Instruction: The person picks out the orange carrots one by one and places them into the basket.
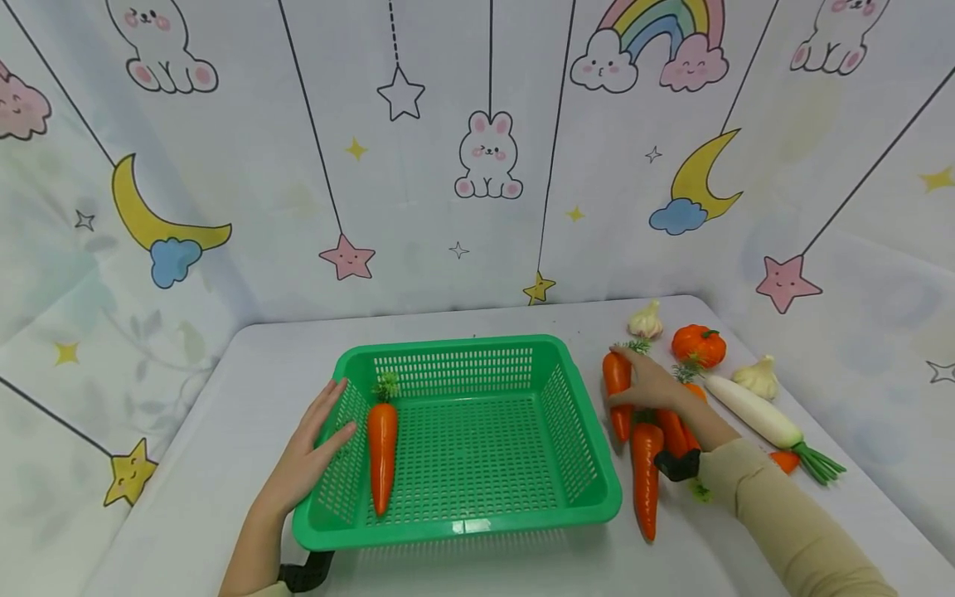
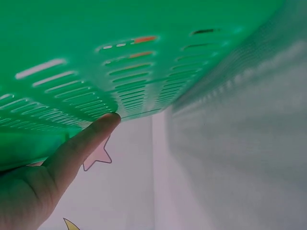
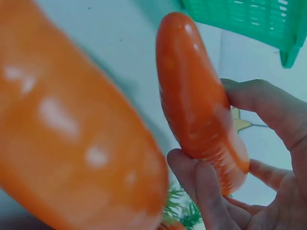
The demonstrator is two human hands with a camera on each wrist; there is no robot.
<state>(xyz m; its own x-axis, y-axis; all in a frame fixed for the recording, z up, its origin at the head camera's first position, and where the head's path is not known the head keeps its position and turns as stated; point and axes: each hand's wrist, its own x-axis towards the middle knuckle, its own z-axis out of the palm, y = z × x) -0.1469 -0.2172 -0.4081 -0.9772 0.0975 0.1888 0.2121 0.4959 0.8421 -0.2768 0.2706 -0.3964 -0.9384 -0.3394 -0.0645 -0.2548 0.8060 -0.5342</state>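
Observation:
A green plastic basket [image 1: 477, 524] has one carrot [image 1: 383, 456] with a leafy top lying inside at its left. My left hand [image 1: 302, 460] rests at the basket's left rim with its fingers stretched out; in the left wrist view one straight finger [image 2: 81, 148] lies against the slotted wall. To the right of the basket, my right hand [image 1: 652, 385] grips another carrot [image 1: 616, 373] between thumb and fingers. In the right wrist view that held carrot [image 3: 192, 86] points its narrow end upward, and a second carrot [image 3: 72, 129] looms large at the left.
Beside the right hand lie a carrot [image 1: 646, 481] and further carrots partly hidden under the arm. A white radish [image 1: 753, 410], an orange pumpkin [image 1: 699, 345] and two garlic bulbs, one [image 1: 646, 321] at the back and one [image 1: 758, 377] farther right, sit along the table's right side.

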